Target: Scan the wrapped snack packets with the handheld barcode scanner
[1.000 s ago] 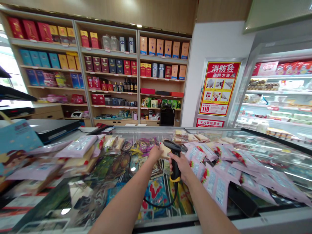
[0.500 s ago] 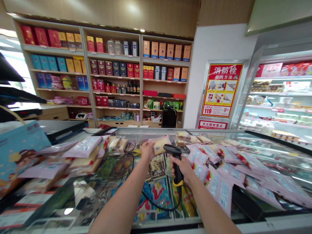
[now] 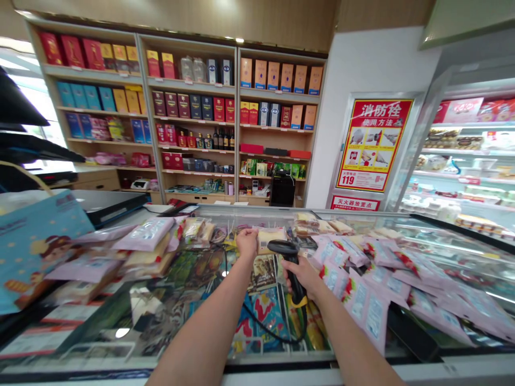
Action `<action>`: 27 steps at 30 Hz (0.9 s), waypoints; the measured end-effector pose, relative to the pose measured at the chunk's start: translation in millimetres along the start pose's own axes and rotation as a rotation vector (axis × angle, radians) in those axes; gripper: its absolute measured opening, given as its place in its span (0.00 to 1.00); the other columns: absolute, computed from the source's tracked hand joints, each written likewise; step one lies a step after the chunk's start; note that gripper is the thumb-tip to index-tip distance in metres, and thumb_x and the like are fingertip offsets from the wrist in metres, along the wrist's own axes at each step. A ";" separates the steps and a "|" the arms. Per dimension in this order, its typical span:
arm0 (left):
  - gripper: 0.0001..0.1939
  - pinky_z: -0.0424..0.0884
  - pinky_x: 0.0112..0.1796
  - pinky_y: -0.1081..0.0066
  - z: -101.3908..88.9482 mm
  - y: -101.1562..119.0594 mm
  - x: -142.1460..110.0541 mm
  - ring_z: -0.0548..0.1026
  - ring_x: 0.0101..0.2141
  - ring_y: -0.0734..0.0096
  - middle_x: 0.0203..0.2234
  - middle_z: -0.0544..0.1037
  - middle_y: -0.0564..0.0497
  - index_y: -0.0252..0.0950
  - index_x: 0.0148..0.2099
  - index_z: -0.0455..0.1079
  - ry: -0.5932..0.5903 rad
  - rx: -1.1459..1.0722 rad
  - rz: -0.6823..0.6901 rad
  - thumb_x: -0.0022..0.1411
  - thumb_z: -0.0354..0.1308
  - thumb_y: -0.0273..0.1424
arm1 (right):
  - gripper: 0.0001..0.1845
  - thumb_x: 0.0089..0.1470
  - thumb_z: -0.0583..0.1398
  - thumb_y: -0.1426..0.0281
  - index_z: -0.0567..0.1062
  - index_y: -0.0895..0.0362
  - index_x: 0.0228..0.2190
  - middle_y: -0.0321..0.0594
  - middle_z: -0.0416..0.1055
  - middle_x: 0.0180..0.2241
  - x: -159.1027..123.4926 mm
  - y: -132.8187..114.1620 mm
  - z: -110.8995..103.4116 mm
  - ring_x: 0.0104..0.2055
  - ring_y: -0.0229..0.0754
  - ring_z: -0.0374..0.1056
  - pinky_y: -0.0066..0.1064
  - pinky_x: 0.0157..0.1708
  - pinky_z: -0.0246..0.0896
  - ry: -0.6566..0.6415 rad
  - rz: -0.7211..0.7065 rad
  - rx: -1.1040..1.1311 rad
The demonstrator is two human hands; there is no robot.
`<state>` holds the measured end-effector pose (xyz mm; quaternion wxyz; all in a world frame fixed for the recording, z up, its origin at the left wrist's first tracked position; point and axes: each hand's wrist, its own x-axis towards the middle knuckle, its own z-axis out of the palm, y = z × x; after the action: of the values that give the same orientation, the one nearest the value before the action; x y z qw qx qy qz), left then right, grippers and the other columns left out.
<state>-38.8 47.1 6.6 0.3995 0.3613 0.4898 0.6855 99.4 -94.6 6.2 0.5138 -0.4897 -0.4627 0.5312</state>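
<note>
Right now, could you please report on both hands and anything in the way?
Left hand holding pale pack. Right hand gripping scanner, near pack. Cable looped below, clear of pack.

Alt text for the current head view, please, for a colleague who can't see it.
Right hand holds a black-and-yellow barcode scanner beside a clear-wrapped bread pack in the left hand, over a glass-topped display case. Pinkish packets lie to the right; shelving with boxes stands behind.
</note>
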 end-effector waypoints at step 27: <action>0.10 0.68 0.28 0.72 -52.2 16.0 20.0 0.69 0.22 0.74 0.15 0.68 0.55 0.34 0.19 0.66 0.119 -0.039 0.008 0.42 0.65 0.31 | 0.19 0.43 0.67 0.56 0.69 0.56 0.20 0.32 0.67 0.16 7.0 -0.8 55.2 0.14 0.34 0.60 0.27 0.15 0.58 -0.130 0.035 0.018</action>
<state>-96.5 42.0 10.5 0.3737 0.3144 0.4977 0.7168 44.6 -87.0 11.8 0.4777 -0.4573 -0.4819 0.5748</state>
